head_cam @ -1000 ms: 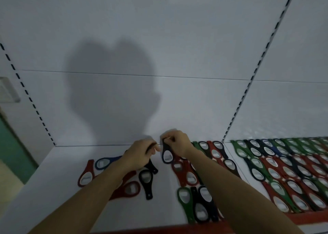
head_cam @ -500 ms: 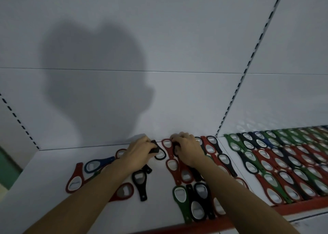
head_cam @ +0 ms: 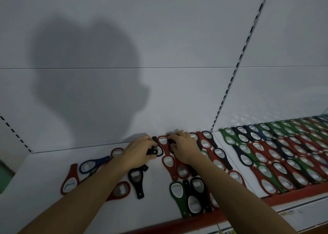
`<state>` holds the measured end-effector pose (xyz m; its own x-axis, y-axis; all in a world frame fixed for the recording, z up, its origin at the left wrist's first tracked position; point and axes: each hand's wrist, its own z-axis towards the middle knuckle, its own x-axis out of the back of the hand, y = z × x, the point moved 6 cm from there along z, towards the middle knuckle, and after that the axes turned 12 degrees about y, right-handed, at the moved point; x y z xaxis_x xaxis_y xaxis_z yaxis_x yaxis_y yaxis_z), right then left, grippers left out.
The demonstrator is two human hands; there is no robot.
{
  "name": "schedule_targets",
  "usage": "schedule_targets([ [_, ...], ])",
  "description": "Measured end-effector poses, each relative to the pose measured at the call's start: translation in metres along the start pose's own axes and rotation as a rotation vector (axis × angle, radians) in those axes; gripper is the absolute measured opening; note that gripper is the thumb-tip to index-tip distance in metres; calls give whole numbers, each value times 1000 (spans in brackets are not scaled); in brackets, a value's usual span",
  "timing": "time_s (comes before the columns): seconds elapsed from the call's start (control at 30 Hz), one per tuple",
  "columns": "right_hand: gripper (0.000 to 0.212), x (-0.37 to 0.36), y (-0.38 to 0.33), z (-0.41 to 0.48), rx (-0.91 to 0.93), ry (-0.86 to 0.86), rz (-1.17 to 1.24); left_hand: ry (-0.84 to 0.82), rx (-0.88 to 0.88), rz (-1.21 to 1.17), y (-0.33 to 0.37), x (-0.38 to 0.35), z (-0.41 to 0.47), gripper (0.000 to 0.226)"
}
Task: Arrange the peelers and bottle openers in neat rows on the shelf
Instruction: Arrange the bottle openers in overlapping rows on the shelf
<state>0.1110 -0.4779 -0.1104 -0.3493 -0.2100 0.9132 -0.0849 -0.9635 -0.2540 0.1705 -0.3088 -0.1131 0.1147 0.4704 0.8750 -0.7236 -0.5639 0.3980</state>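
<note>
White shelf [head_cam: 44, 180], back row being filled: left hand [head_cam: 140, 152] fingers grip a black opener [head_cam: 154, 151] just left of the red opener [head_cam: 162, 141], right hand [head_cam: 184, 148] fingers pinch a second black opener [head_cam: 171, 143] just right of it; next, probably seat both flush, then collect the loose openers [head_cam: 92, 165] further left.

Dim room; light from behind casts a big shadow [head_cam: 85, 84] at ten o'clock; edges bow, far-right rows soften.
</note>
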Motion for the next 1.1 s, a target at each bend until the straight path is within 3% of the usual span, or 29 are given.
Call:
schedule_targets([
  [0.2,40,12,-21,-7,62,81,-47,-14,-44,-63,2,21,-8,41],
  [0.33,26,16,-47,-18,104,88,-47,-247,-170,58,-6,32,-24,38],
  [0.43,20,21,-65,-27,76,74,-6,-302,-194,123,-11,38,-34,36],
  [0.57,24,22,-91,-41,25,18,59,-204,-145,86,-13,52,-37,19],
  [0.73,48,2,-125,-58,-27,-179,100,100,76,-147,-24,84,-40,14],
  [0.87,45,-6,-130,-55,-52,-232,113,245,404,-685,-41,95,-52,17],
  [0.97,41,-8,-129,-51,-73,-265,190,269,442,-1028,-45,101,-61,4],
  [1.03,27,-5,-126,-45,-99,-202,258,274,469,-974,-55,103,-68,11],
  [1.1,15,-2,-123,-38,-121,-128,322,282,436,-648,-67,106,-71,19],
])
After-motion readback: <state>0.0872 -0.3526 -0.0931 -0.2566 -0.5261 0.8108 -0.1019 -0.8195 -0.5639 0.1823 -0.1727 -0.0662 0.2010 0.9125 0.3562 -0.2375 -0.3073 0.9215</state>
